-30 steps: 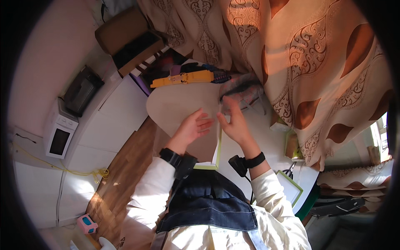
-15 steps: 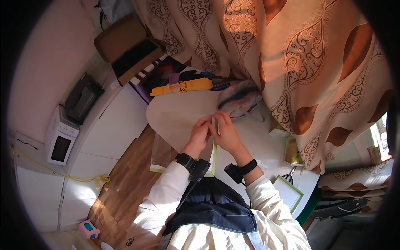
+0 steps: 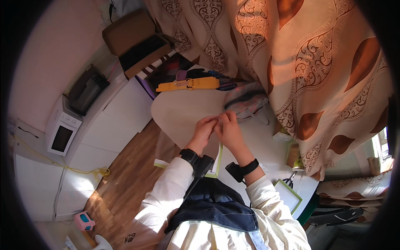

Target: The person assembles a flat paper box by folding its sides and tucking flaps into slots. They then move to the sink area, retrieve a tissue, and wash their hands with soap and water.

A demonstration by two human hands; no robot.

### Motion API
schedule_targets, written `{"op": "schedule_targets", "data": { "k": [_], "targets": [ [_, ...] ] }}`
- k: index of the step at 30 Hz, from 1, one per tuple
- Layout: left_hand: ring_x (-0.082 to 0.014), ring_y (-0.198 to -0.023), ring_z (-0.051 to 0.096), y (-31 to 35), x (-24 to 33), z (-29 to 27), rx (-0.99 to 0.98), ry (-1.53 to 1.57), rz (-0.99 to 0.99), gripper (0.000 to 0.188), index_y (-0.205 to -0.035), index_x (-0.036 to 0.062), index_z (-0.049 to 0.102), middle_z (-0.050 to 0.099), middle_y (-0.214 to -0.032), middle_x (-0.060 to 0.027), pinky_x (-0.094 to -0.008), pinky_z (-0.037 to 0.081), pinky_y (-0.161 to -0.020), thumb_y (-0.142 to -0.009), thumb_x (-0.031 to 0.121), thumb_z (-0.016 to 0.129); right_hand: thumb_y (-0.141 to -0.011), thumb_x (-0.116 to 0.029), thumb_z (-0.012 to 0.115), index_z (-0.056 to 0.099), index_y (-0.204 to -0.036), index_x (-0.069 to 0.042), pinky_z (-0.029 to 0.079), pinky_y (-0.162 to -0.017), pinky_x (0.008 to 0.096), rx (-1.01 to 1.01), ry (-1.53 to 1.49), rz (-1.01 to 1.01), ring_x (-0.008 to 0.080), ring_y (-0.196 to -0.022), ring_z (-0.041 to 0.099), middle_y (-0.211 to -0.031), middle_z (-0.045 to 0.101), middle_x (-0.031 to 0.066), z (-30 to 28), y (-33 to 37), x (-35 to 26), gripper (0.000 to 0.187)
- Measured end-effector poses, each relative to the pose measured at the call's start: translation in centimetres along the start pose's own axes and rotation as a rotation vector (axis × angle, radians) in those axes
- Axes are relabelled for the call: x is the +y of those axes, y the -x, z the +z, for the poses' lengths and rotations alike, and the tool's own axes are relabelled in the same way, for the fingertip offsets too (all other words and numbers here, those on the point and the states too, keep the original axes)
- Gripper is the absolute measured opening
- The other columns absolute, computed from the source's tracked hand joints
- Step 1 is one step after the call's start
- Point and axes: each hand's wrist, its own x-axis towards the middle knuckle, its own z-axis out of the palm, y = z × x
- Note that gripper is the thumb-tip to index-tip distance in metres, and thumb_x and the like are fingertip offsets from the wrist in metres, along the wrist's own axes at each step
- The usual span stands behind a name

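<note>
Left fisheye camera on the head, facing down, near above a white table [image 3: 266, 146]

Pale pinkish wall [image 3: 54, 71] rises at left; white cabinets [image 3: 108, 129] run below it. Brown wood-look floor [image 3: 121, 179] catches sun at lower left. White table [image 3: 263, 143] shows a curved edge. Patterned beige curtain [image 3: 316, 62], brown leaf shapes, glows orange. Bright window [image 3: 384, 143] at far right.

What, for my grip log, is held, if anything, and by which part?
Cannot be told: the left hand and right hand meet, obscuring any small thing.
</note>
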Motion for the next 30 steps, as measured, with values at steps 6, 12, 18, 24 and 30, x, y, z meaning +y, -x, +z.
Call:
{"op": "schedule_targets", "data": {
  "k": [6,12,18,24,30],
  "targets": [
    [-0.0123,-0.088,0.063,0.5,0.6,0.9,0.032,0.001,-0.047,0.023,-0.109,-0.0008,0.064,0.065,-0.099,-0.0057,-0.0239,0.051,-0.073,-0.092,0.008,0.052,-0.077,-0.005,0.060,0.057,-0.099,0.000,0.052,-0.073,0.0439,0.014,0.046,0.026,0.0399,-0.086,0.059,-0.105,0.052,0.0201,-0.5,0.1,-0.4,0.023],
    [-0.0135,-0.081,0.065,0.2,0.2,0.8,-0.026,-0.056,-0.023,0.026,-0.112,0.0009,0.063,0.066,-0.097,-0.0054,-0.0241,0.051,-0.071,-0.095,0.013,0.048,-0.079,-0.005,0.059,0.058,-0.099,0.000,0.052,-0.074,0.0435,0.016,0.154,-0.014,0.0398,-0.087,0.060,-0.105,0.054,0.0199,-0.4,0.4,-0.1,0.021],
    [-0.0103,-0.085,0.062,0.7,1.0,0.7,-0.007,0.098,-0.047,0.024,-0.112,0.0059,0.062,0.065,-0.098,-0.0008,-0.0252,0.047,-0.076,-0.093,0.017,0.054,-0.084,-0.011,0.059,0.057,-0.115,-0.001,0.049,-0.087,0.0416,0.009,0.151,-0.025,0.0391,-0.104,0.055,-0.120,0.051,0.0210,0.2,1.5,-0.2,0.033],
    [-0.0108,-0.088,0.056,1.2,2.6,2.4,0.063,-0.088,-0.306,0.022,-0.106,0.0150,0.063,0.062,-0.094,0.0030,-0.0308,0.041,-0.084,-0.088,0.028,0.063,-0.086,-0.011,0.061,0.041,-0.133,-0.003,0.036,-0.102,0.0353,0.028,-0.483,0.352,0.0289,-0.119,0.046,-0.124,0.048,0.0168,2.8,2.0,4.1,0.053],
    [-0.0127,-0.089,0.055,0.8,1.3,1.5,0.121,-0.336,-0.316,0.020,-0.108,0.0148,0.063,0.061,-0.096,0.0027,-0.0323,0.042,-0.084,-0.090,0.023,0.062,-0.081,-0.013,0.065,0.046,-0.122,-0.003,0.038,-0.099,0.0351,-0.057,-0.421,0.346,0.0283,-0.114,0.047,-0.117,0.048,0.0158,2.8,2.4,4.7,0.047]
  ]
}}
